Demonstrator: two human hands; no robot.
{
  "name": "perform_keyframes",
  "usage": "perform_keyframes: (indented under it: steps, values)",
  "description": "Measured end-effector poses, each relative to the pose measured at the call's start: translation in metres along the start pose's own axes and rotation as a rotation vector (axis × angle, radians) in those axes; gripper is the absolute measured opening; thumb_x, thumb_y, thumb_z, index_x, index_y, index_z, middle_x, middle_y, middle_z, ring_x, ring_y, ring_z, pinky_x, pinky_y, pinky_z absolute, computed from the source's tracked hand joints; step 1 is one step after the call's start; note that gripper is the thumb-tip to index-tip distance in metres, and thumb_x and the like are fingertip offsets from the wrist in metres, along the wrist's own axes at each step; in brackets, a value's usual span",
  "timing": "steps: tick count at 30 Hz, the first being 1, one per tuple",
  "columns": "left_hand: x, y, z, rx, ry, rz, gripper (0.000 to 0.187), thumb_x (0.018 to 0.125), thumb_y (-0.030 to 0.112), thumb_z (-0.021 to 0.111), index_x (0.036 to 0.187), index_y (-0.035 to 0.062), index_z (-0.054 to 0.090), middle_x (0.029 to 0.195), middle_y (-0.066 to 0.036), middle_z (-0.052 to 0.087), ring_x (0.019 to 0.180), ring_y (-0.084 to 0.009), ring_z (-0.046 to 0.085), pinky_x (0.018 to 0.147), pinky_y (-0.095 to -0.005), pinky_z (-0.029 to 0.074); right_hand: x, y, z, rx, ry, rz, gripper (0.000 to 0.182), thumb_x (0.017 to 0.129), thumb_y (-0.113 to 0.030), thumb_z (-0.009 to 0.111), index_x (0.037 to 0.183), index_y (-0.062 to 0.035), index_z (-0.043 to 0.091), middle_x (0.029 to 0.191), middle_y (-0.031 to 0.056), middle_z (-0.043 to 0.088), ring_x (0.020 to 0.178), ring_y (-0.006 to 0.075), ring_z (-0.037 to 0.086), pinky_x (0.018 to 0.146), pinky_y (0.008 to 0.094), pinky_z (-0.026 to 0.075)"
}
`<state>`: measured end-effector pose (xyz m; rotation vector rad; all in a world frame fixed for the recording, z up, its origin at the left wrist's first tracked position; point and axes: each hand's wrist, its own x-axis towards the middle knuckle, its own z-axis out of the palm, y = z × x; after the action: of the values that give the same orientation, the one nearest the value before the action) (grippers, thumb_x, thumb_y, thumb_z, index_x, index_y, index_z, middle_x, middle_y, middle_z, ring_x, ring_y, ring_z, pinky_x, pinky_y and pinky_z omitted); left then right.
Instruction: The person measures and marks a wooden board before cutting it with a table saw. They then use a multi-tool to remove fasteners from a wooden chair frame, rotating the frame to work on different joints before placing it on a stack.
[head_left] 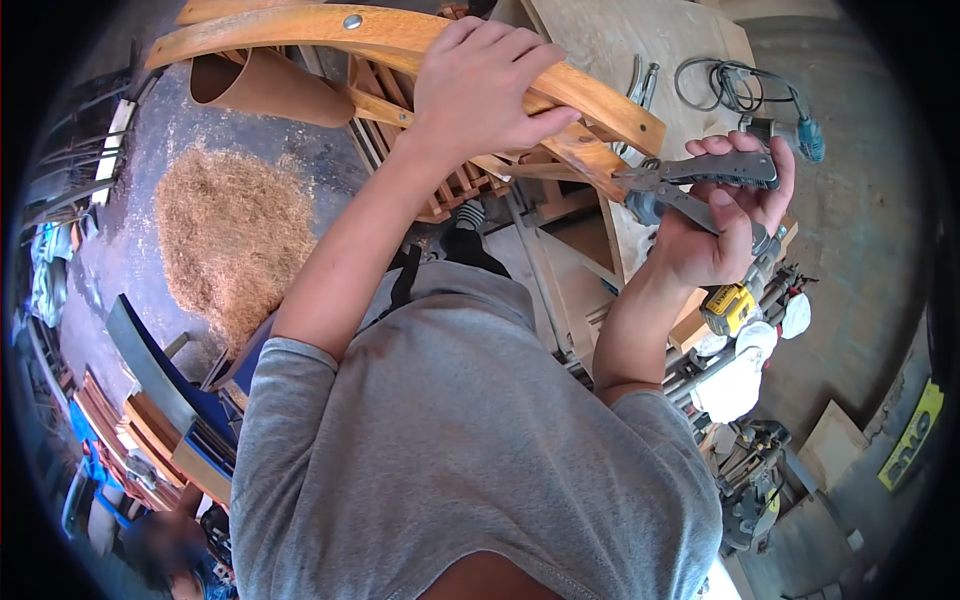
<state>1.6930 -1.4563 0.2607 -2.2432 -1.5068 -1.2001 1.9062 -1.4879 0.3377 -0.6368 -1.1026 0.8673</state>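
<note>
My left hand (480, 95) is wrapped over a curved, varnished wooden piece (270, 28) with a metal bolt head in it. In my right hand (715, 235) is a folding multi-tool (735, 170), its two handles spread apart. The plier jaws of the tool point left, at the end of a lower wooden slat (590, 158); whether they grip anything there I cannot make out. My left fingertips and thumb show on top of the wood, while the rest of the grip is hidden beneath.
A heap of wood shavings (235, 230) lies on the floor at left, near a brown tapered tube (270, 90). At right are locking pliers (645, 85), a teal corded power tool (808, 138) and a yellow cordless tool (728, 308). Another person (165, 545) is at lower left.
</note>
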Motion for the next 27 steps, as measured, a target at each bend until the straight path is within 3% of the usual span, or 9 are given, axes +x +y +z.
perform_keyframes:
  steps: [7, 10, 16, 19, 22, 25, 27]
  values:
    - [-0.002, -0.003, 0.004, -0.037, 0.002, -0.017, 0.046, 0.068, 0.051, 0.077, 0.102, 0.0198, 0.072, 0.095, 0.004, 0.067, 0.093, -0.0172, 0.063, 0.091, -0.0365, 0.046, 0.002, -0.002, 0.012, -0.157, 0.007, 0.005, 0.072, 0.063, 0.005, 0.045, 0.135, 0.0065, 0.043, 0.109, 0.0259, 0.061, 0.094, 0.0315, 0.065, 0.088, 0.0456, 0.056]
    - [-0.002, -0.003, 0.004, -0.039, -0.002, -0.020, 0.047, 0.068, 0.051, 0.077, 0.102, 0.0202, 0.072, 0.095, 0.004, 0.066, 0.095, -0.0169, 0.062, 0.091, -0.0369, 0.046, 0.003, 0.000, 0.012, -0.323, -0.034, -0.011, 0.070, 0.065, 0.000, 0.045, 0.135, 0.0047, 0.044, 0.106, 0.0241, 0.059, 0.094, 0.0347, 0.065, 0.087, 0.0503, 0.058]
    - [-0.003, 0.000, 0.002, -0.039, -0.022, -0.034, 0.047, 0.067, 0.050, 0.078, 0.102, 0.0207, 0.072, 0.096, 0.004, 0.066, 0.097, -0.0166, 0.062, 0.092, -0.0374, 0.045, 0.000, 0.004, 0.021, -0.252, 0.040, 0.034, 0.068, 0.067, 0.000, 0.046, 0.135, 0.0036, 0.045, 0.102, 0.0213, 0.059, 0.092, 0.0329, 0.065, 0.087, 0.0535, 0.057]
    - [-0.003, 0.000, 0.001, -0.047, -0.040, -0.045, 0.047, 0.066, 0.050, 0.079, 0.102, 0.0206, 0.072, 0.097, 0.004, 0.066, 0.097, -0.0165, 0.062, 0.091, -0.0375, 0.046, -0.002, 0.003, 0.016, -0.233, 0.024, 0.047, 0.066, 0.068, 0.000, 0.047, 0.134, 0.0021, 0.046, 0.102, 0.0199, 0.058, 0.089, 0.0309, 0.063, 0.084, 0.0508, 0.056]
    - [-0.003, 0.001, 0.001, -0.057, -0.044, -0.050, 0.047, 0.066, 0.050, 0.079, 0.102, 0.0207, 0.072, 0.098, 0.005, 0.067, 0.098, -0.0166, 0.062, 0.091, -0.0375, 0.046, 0.001, 0.002, 0.007, -0.012, -0.050, 0.116, 0.067, 0.068, 0.005, 0.047, 0.135, 0.0028, 0.044, 0.101, 0.0171, 0.056, 0.087, 0.0264, 0.062, 0.079, 0.0404, 0.054]
    - [-0.004, 0.000, 0.000, -0.072, -0.043, -0.053, 0.048, 0.066, 0.051, 0.079, 0.101, 0.0199, 0.072, 0.097, 0.004, 0.067, 0.097, -0.0178, 0.063, 0.090, -0.0377, 0.046, 0.003, 0.008, 0.002, -0.005, -0.056, 0.108, 0.062, 0.070, -0.003, 0.050, 0.132, 0.0003, 0.050, 0.100, 0.0177, 0.057, 0.085, 0.0275, 0.058, 0.074, 0.0393, 0.051]
    - [-0.003, 0.000, -0.001, -0.076, -0.035, -0.048, 0.048, 0.066, 0.051, 0.079, 0.099, 0.0181, 0.072, 0.096, 0.003, 0.068, 0.096, -0.0194, 0.063, 0.089, -0.0381, 0.046, 0.003, 0.003, 0.004, -0.032, -0.023, 0.152, 0.064, 0.069, 0.002, 0.051, 0.133, -0.0010, 0.048, 0.102, 0.0164, 0.056, 0.086, 0.0262, 0.060, 0.077, 0.0387, 0.052]
